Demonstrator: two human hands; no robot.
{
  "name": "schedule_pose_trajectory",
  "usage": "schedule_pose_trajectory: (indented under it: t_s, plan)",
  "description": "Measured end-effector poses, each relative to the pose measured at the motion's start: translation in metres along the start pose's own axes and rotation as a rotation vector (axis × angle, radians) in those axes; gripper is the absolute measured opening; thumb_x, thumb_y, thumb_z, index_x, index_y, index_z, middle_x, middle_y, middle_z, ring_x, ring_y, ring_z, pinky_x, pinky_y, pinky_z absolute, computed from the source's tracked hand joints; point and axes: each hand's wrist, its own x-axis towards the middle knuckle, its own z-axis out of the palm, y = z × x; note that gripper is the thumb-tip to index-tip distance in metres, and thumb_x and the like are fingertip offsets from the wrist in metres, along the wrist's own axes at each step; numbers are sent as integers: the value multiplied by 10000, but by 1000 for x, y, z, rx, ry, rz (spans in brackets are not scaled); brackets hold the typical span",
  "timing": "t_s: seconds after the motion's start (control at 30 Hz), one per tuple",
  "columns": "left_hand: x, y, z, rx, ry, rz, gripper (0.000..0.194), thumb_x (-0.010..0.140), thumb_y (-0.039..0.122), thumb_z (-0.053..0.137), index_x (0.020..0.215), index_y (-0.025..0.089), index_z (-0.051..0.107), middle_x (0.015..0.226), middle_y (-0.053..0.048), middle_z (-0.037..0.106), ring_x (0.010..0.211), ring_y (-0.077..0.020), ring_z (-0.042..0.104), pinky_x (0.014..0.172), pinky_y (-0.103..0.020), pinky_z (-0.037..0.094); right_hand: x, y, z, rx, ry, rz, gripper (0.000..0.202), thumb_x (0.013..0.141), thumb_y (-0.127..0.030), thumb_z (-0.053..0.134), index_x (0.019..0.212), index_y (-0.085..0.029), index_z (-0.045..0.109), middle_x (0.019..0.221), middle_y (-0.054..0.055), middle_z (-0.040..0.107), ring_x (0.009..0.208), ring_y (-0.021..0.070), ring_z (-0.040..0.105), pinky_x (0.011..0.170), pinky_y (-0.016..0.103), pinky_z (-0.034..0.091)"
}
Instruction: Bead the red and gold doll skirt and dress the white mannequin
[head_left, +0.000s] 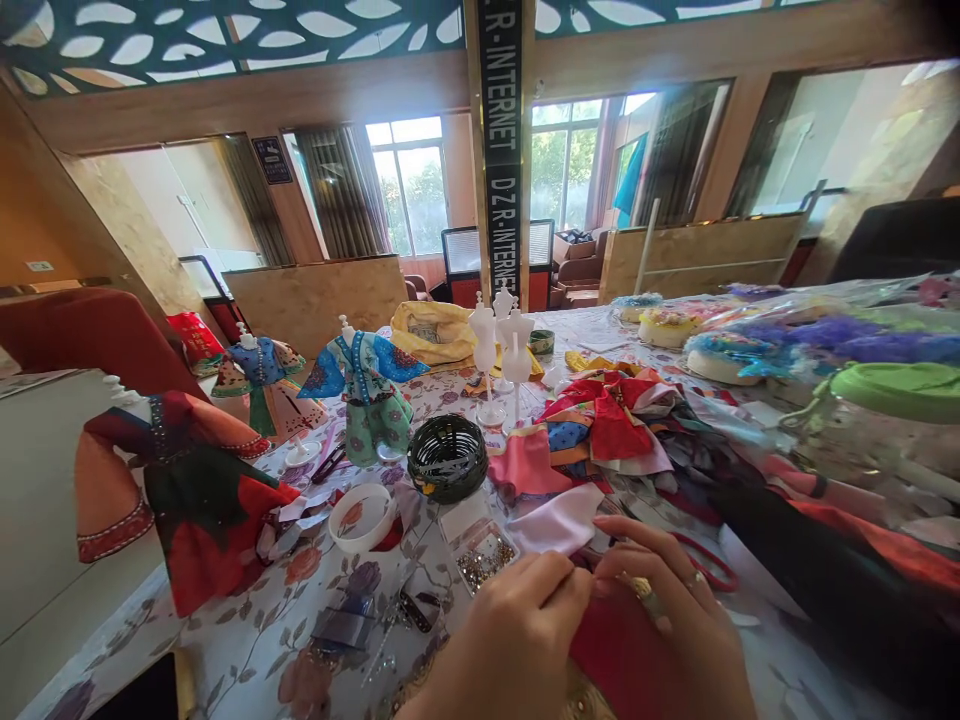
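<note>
At the lower middle, my left hand [517, 630] has its fingers pinched together at the top edge of a red cloth [615, 640]. Close against it on the right is my right hand [667, 600], its fingers bent inward; a small gold-coloured piece [643, 588] shows by its fingers. What lies between the fingertips is too small to make out. Just beyond my left hand is a clear box of beads [484, 553]. Pale pink cloth [559, 518] lies past my fingertips.
Dressed miniature mannequins, one in red and green [202, 490], stand at the left. A dark woven basket [448, 460], a white ring [361, 520] and bare mannequins [516, 350] occupy the middle. Piled fabric [615, 415] and a green-lidded jar [896, 390] are right.
</note>
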Motion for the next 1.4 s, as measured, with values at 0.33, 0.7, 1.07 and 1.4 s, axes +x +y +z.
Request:
schedule_pose_trajectory:
  t_s: [0.33, 0.7, 1.07, 1.4]
  plan:
    - [2, 9, -7, -124, -49, -118, 266, 867, 75, 401, 958, 122, 647, 882, -77, 656, 757, -173, 643, 689, -288, 563, 8, -7, -5, -10, 97, -82, 103, 888, -153, 480, 890, -235, 543, 1088, 51, 559, 943, 137, 582, 773, 219, 502]
    - [-10, 17, -1, -124, 33, -224, 240, 878, 76, 443, 934, 170, 656, 922, -43, 669, 817, -152, 643, 765, -286, 555, 6, -14, -2, 76, 66, -26, 101, 852, -177, 520, 827, -247, 588, 1018, 44, 625, 861, 168, 644, 684, 252, 537]
    - [-42, 23, -11, -255, 69, -413, 297, 778, 69, 603, 994, 248, 699, 891, 7, 712, 793, -126, 654, 768, -251, 525, 4, -32, -1, 259, -170, 77, 150, 788, -96, 531, 727, -226, 573, 1006, 51, 624, 911, 187, 629, 741, 291, 508]
    - [-93, 22, -4, -170, -54, -436, 169, 835, 162, 566, 927, 194, 704, 928, -23, 697, 853, -143, 641, 805, -285, 505, 0, -22, -6, 294, -435, 144, 154, 783, -165, 553, 655, -211, 625, 904, 52, 663, 901, 216, 635, 739, 346, 512]
